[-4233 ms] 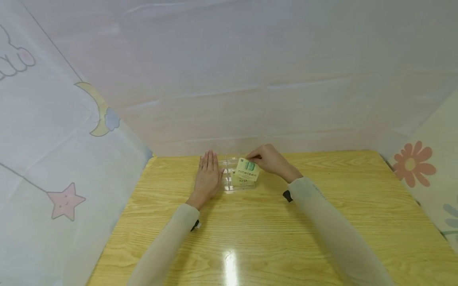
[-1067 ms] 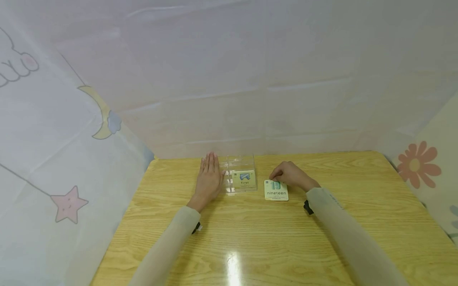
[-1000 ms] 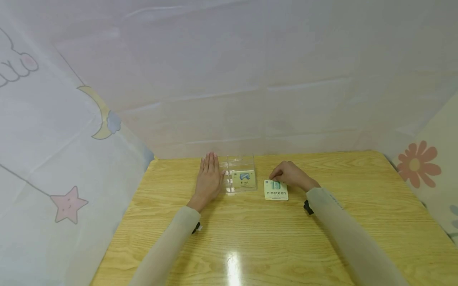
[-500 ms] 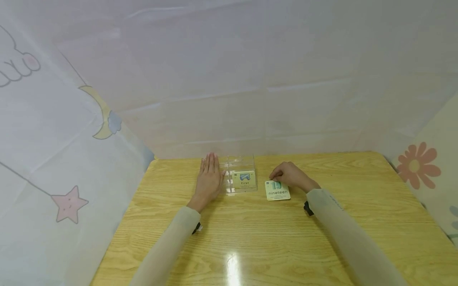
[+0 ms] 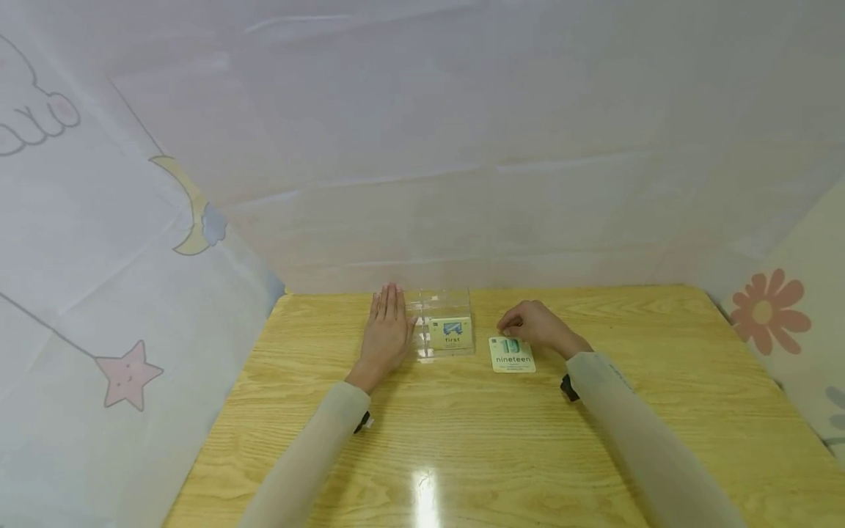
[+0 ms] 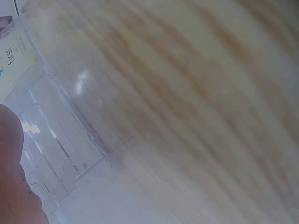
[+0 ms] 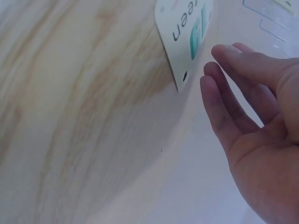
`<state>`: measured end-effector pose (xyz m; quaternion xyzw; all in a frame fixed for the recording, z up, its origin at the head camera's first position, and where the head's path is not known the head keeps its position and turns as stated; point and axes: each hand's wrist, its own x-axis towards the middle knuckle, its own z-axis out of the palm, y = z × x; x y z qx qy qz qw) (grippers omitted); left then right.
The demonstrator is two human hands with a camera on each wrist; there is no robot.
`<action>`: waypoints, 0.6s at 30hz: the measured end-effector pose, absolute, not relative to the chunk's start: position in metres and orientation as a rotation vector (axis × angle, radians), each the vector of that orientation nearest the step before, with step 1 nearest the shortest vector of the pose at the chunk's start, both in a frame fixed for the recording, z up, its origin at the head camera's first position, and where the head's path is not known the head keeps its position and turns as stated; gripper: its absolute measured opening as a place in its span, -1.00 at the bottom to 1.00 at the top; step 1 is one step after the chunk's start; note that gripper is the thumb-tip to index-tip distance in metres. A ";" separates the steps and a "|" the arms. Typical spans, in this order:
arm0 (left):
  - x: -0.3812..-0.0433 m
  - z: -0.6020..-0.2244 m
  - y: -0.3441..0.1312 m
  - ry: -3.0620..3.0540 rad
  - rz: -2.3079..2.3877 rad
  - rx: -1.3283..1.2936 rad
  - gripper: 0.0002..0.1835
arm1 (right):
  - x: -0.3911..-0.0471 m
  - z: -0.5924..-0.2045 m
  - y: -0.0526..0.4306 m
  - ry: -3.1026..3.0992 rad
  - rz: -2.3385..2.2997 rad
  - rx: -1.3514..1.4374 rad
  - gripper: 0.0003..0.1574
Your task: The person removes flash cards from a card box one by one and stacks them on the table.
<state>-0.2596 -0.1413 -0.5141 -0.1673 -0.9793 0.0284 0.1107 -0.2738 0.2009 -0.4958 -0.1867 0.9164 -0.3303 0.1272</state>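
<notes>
My left hand (image 5: 386, 334) lies flat on the table, fingers straight and together, its thumb at the left side of a clear plastic divided box (image 5: 445, 298). In the front right compartment of that box sits a card (image 5: 452, 334) reading "first" below a blue picture. To the right of the box, a "nineteen" card (image 5: 513, 358) with a green 19 rests face up on the wooden table. My right hand (image 5: 538, 324) is just behind its top edge. In the right wrist view, a small gap separates the loosely bent fingers (image 7: 217, 102) from the card, with nothing between them.
The yellow wood-grain table (image 5: 462, 440) runs back to a pale fabric wall (image 5: 462, 183). Printed fabric also hangs at both sides, with a star (image 5: 128, 374) on the left and a flower (image 5: 769, 312) on the right.
My right hand has carried the "nineteen" card from above the box to the table on the right and let it go. The left hand has stayed beside the box.
</notes>
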 end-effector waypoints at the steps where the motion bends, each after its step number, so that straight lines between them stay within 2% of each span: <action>1: -0.260 -0.514 -0.141 -2.879 0.079 -0.492 -0.24 | -0.273 -0.496 0.201 2.669 -0.963 -0.551 -0.75; 18: -0.260 -0.515 -0.141 -2.884 0.039 -0.485 -0.23 | -0.264 -0.484 0.194 2.750 -0.912 -0.645 -0.62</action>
